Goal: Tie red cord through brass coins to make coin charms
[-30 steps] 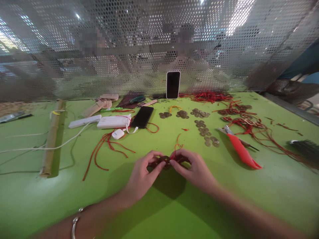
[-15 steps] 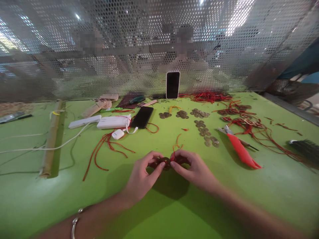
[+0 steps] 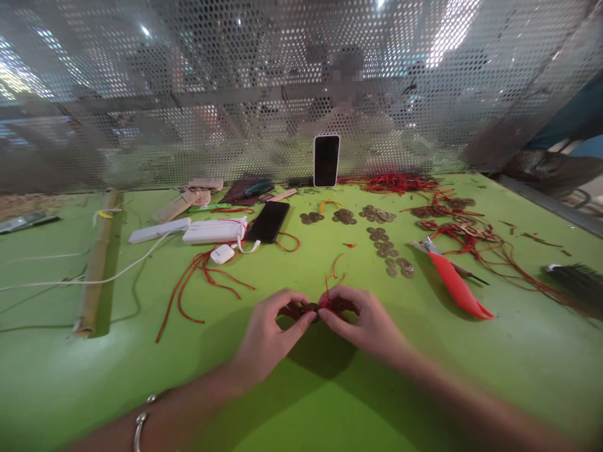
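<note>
Left hand: at lower centre, the left hand (image 3: 268, 333) grasps the coins (image 3: 311, 307), thumb in front and fingers behind.
Right hand: just beside it, the right hand (image 3: 365, 320) pinches the cord (image 3: 335, 273) close against the coins; I can't tell from here whether it grips a coin edge too.
Coins: at lower centre, between the two sets of fingertips and above the table (image 3: 311, 414). I'd expect them to be light, hard and a little slippery, hardly fragile; I'd take hold by the rim, thumb against fingertip.
Cord: soft and limp, by my judgement, and likely to slide unless nipped close to the coins.
Look: the coins are dark, dull and round, with red showing against them; the cord is thin and bright red, its loose ends kinking upward past the right fingers. Fingers hide the rest from me.
Loose coins: flat brown discs with centre holes, the loose coins (image 3: 382, 243) lie in clusters right of centre.
Right side: a red-handled tool (image 3: 456, 289), then tangled red cords (image 3: 464, 232).
Left side: a dark phone (image 3: 269, 221), a white box (image 3: 215, 231) and a bamboo tube (image 3: 97, 276).
Top: a perforated panel (image 3: 245, 138), with a white-edged phone (image 3: 326, 160) upright before it.
</note>
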`<action>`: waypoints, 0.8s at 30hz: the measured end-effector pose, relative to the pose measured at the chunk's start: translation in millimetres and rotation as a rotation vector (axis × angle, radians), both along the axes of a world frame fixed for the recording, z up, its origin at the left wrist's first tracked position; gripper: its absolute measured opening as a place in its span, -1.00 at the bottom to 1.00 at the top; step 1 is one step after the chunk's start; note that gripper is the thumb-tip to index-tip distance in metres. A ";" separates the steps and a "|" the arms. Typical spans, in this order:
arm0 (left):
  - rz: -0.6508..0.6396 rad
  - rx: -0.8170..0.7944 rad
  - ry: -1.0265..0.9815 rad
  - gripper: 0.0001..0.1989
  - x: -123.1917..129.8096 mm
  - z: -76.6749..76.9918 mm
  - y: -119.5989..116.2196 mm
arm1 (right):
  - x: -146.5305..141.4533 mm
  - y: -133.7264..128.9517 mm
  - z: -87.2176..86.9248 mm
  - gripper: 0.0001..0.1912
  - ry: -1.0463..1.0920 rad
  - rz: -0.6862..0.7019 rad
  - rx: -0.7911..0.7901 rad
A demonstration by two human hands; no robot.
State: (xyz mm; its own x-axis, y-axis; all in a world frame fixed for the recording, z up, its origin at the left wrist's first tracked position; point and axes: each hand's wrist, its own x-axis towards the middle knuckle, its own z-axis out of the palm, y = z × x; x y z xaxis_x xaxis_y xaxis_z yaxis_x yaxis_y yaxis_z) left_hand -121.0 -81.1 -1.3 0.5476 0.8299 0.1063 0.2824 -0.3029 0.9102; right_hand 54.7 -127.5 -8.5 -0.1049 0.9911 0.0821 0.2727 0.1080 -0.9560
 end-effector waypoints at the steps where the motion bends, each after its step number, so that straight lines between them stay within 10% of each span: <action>1: -0.005 -0.013 -0.002 -0.92 0.2 0.1 0.2 | 0.1 -0.1 0.2 -0.93 -0.002 -0.003 0.001; 24: -0.080 -0.198 0.005 -0.81 -0.5 1.5 4.5 | -0.1 2.0 3.6 -0.92 0.086 0.046 -0.033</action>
State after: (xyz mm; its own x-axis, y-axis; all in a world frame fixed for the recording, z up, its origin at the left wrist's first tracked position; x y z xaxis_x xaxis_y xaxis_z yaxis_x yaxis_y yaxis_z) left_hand -121.5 -76.6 0.2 0.6127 0.7882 -0.0575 0.2689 -0.1394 0.9530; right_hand 54.6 -125.5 -4.8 -0.1441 0.9877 0.0605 0.1851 0.0870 -0.9789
